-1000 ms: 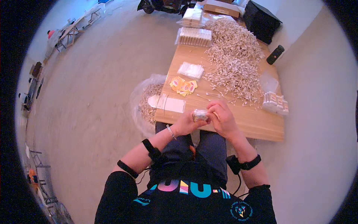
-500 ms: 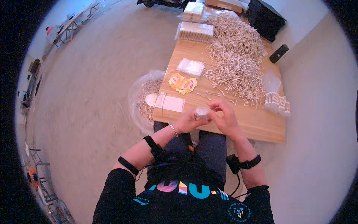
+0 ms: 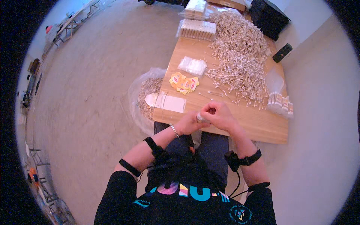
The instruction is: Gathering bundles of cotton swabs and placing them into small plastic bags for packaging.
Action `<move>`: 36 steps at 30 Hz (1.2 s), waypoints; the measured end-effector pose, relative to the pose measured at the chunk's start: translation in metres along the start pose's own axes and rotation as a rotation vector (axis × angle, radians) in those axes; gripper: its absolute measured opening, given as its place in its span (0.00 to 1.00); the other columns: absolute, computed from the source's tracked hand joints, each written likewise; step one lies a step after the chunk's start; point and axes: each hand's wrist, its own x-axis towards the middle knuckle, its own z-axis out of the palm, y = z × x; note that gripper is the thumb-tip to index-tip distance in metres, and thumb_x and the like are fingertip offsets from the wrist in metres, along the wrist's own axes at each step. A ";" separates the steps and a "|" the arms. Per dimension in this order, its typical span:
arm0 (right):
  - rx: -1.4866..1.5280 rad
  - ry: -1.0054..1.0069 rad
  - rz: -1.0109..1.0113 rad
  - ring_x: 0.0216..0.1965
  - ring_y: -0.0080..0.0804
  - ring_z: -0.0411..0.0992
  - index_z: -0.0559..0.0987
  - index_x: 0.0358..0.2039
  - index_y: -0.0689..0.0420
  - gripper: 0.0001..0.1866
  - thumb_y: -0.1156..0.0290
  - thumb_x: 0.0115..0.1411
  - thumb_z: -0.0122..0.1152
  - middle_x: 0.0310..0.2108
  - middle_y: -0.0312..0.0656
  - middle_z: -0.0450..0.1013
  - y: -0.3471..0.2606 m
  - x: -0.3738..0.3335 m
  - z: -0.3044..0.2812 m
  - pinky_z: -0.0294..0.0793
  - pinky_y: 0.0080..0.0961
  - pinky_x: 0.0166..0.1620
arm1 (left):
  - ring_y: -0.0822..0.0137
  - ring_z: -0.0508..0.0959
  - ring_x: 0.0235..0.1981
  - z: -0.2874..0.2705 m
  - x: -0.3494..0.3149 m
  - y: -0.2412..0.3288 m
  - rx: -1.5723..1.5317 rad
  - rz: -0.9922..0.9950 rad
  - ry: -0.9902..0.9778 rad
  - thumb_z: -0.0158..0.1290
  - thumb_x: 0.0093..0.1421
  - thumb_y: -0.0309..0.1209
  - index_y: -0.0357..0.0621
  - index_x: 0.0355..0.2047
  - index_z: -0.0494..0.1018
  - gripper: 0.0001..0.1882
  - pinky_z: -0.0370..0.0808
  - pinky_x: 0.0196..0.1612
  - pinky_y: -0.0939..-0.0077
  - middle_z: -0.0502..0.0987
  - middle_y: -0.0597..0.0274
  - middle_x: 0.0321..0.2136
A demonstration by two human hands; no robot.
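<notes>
Near the table's front edge, my left hand (image 3: 188, 123) is closed around a small clear packet (image 3: 200, 118) with whitish contents, partly covered by my fingers. From the right, my right hand (image 3: 222, 117) reaches over the packet, its thumb and fingers pinched at the top. Left of the hands lies a white card (image 3: 174, 104) beside yellow-orange printed cards (image 3: 184, 83). Beyond these is a stack of clear plastic bags (image 3: 192, 66). A large heap of loose cotton swabs (image 3: 240, 52) covers the far right of the wooden table (image 3: 258, 127).
Filled clear packs (image 3: 278, 102) sit at the right edge, below a black cylinder (image 3: 282, 53). Rows of bagged swabs (image 3: 197, 29) stand at the far left, and a black box (image 3: 268, 18) at the back. A plastic sack (image 3: 132, 88) of swabs rests left of the table.
My right hand has moved left and closed in over the packet, hiding more of it. The left hand stays nearly in place, still holding the packet.
</notes>
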 end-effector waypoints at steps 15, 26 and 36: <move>-0.093 0.108 -0.283 0.30 0.27 0.70 0.80 0.30 0.59 0.07 0.71 0.49 0.62 0.28 0.40 0.72 0.022 -0.008 -0.012 0.69 0.22 0.33 | 0.76 0.73 0.31 -0.006 0.004 0.005 0.076 -0.018 0.125 0.58 0.54 0.33 0.42 0.35 0.74 0.11 0.72 0.36 0.76 0.78 0.65 0.30; -0.085 0.354 -0.315 0.28 0.29 0.69 0.77 0.23 0.61 0.03 0.76 0.49 0.62 0.25 0.39 0.70 0.070 0.005 0.008 0.69 0.23 0.32 | 0.72 0.75 0.32 0.006 0.022 -0.017 0.049 0.103 0.415 0.56 0.54 0.31 0.39 0.37 0.75 0.12 0.73 0.37 0.75 0.78 0.61 0.30; 0.309 0.296 0.015 0.28 0.20 0.67 0.74 0.24 0.61 0.03 0.77 0.51 0.60 0.25 0.35 0.68 0.100 -0.008 0.022 0.67 0.17 0.31 | 0.76 0.75 0.33 0.011 0.011 -0.029 -0.170 -0.255 0.310 0.55 0.56 0.29 0.37 0.38 0.74 0.11 0.73 0.38 0.79 0.77 0.60 0.32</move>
